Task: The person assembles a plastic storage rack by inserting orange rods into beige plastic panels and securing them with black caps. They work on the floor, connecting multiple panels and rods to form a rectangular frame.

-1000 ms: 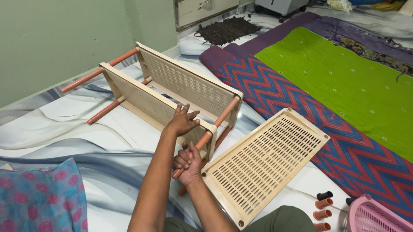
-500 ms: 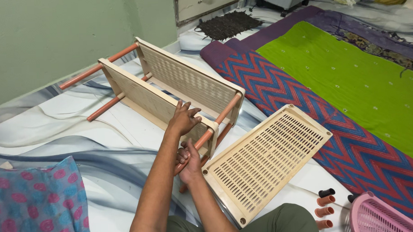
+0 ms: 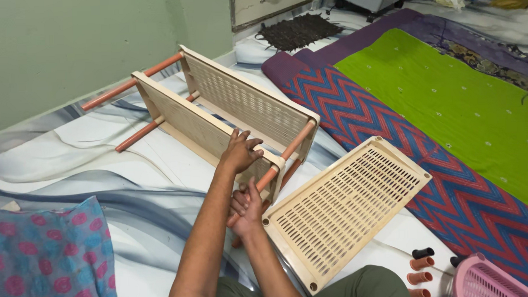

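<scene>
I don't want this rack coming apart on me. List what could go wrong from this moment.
1. The left hand presses the edge of a cream shelf panel while the right hand grips an orange tube at its corner; an angled push might jam the tube or pinch the fingers.
2. The half-built rack lies on its side on a soft sheet, so it may shift.
3. The short orange tubes beside the pink basket could roll away.
</scene>
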